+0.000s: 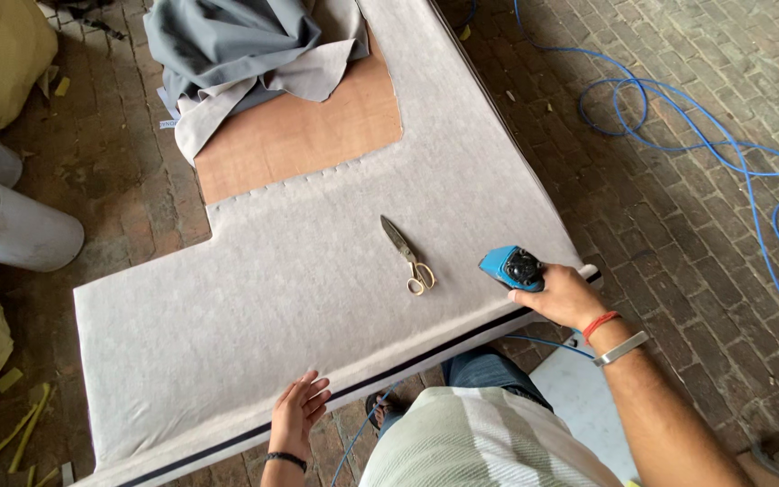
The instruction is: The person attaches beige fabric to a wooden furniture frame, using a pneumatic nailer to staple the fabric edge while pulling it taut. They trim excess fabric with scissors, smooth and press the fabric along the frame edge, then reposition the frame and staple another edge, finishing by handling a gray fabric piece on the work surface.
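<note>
**Stapling felt edge on L-shaped panel**

Right hand (563,296) is wrapped tight around a blue stapler (513,268), nose aimed at the near right edge of the panel (254,298). Blue hose (678,126) loops over the brick floor (678,234) on the right; whether it feeds the stapler can't be traced. Left hand (299,413) lies flat, fingers spread and holding nothing, pressing the grey felt (462,171) down at the near edge, well apart from the right hand. A dark strip runs along that edge under the felt lip.

Scissors (407,255) lie closed on the felt near the middle, just up-left of the stapler. Bare brown board (299,135) shows at the far end, with loose grey cloth (227,45) bunched on it. White roll (20,230) lies on the floor at left.

How to do it well, judged from the layout:
- keep the flat hand pulling the felt taut toward the edge, no wrinkles
- seat the nose square on the felt, not tilted
- keep the left fingers well clear of the nose
- work along the edge in even steps
- watch the hose doesn't snag the panel corner
</note>
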Tool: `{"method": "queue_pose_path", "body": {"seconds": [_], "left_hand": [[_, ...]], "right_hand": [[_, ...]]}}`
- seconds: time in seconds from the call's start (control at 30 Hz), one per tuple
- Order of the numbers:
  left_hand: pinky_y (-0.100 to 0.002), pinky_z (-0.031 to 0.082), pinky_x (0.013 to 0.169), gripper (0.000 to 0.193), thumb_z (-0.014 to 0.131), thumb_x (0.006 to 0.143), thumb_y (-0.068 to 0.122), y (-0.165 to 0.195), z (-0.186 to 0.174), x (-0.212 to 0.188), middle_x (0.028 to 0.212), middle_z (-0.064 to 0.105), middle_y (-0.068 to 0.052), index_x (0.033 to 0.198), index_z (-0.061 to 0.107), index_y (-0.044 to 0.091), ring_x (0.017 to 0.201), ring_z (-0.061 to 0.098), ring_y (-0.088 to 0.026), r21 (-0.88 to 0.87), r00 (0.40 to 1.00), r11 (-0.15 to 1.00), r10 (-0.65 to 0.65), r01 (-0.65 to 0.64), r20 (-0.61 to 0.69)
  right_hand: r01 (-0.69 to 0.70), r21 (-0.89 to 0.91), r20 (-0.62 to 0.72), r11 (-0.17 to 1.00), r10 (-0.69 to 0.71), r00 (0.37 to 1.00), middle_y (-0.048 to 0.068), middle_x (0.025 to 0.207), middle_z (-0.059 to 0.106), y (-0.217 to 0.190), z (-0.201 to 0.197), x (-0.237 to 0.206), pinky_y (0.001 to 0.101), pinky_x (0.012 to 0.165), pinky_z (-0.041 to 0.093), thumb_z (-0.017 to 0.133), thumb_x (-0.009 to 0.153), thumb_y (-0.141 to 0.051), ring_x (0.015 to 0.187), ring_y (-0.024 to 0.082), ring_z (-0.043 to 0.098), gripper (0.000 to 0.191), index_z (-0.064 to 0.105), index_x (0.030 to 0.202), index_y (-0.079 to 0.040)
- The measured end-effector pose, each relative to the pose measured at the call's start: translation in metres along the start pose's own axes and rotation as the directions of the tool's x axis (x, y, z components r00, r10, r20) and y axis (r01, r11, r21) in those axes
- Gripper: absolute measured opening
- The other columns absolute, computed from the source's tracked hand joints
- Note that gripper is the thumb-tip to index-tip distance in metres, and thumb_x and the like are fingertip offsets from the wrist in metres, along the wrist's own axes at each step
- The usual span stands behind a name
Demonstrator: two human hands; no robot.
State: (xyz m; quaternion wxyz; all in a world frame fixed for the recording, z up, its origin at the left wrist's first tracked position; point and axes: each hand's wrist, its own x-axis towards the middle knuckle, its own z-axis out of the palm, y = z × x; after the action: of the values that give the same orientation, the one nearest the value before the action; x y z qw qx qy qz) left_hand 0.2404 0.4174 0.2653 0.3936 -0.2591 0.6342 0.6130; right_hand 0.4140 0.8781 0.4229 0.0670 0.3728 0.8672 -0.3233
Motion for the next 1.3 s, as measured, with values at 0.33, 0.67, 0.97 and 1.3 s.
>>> {"method": "queue_pose_path", "body": {"seconds": [0.33, 0.67, 0.97, 1.3], "left_hand": [[-0.036, 0.053, 0.088, 0.039, 0.056, 0.101, 0.033, 0.044, 0.122, 0.005, 0.111, 0.078, -0.008, 0.128, 0.069, 0.009, 0.101, 0.071, -0.02, -0.024, 0.984, 0.996, -0.085, 0.082, -0.154], [-0.033, 0.053, 0.083, 0.037, 0.06, 0.096, 0.031, 0.054, 0.205, 0.079, 0.109, 0.078, -0.005, 0.125, 0.07, 0.01, 0.098, 0.071, -0.018, 0.297, 1.0, 0.954, 0.028, -0.029, 0.007], [-0.042, 0.048, 0.103, 0.065, 0.075, 0.084, 0.039, 0.024, 0.305, 0.191, 0.13, 0.065, -0.019, 0.137, 0.056, 0.006, 0.121, 0.062, -0.033, 0.684, 0.965, 0.728, 0.211, -0.049, -0.155], [-0.045, 0.053, 0.096, 0.068, 0.08, 0.077, 0.032, 0.044, 0.385, 0.194, 0.12, 0.069, -0.019, 0.133, 0.049, 0.01, 0.112, 0.066, -0.035, 0.767, 0.951, 0.59, 0.0, 0.251, -0.311]], "right_hand": [[0.077, 0.123, 0.276, 0.989, -0.108, 0.955, 0.014, 0.104, 0.078, 0.022, -0.028, 0.151, 0.0379, 0.09, 0.055, 0.08, 0.077, -0.034, 0.097, 0.026, 0.074, 0.051, 0.069, 0.12, -0.009], [0.023, 0.151, 0.513, 0.988, -0.098, 0.853, 0.011, 0.104, 0.076, 0.035, 0.031, 0.229, 0.0381, 0.091, 0.055, 0.075, 0.085, -0.03, 0.098, 0.025, 0.072, 0.042, 0.067, 0.12, -0.009], [-0.05, 0.168, 0.462, 0.984, -0.034, 0.886, 0.003, 0.093, 0.077, 0.045, -0.007, 0.19, 0.0357, 0.087, 0.056, 0.073, 0.08, -0.024, 0.09, 0.019, 0.073, 0.043, 0.066, 0.122, -0.015], [-0.171, 0.123, 0.351, 0.978, 0.118, 0.929, 0.007, 0.08, 0.076, 0.144, -0.04, 0.172, 0.0339, 0.074, 0.057, 0.076, 0.08, -0.028, 0.075, 0.017, 0.071, 0.025, 0.075, 0.093, -0.007]]}}
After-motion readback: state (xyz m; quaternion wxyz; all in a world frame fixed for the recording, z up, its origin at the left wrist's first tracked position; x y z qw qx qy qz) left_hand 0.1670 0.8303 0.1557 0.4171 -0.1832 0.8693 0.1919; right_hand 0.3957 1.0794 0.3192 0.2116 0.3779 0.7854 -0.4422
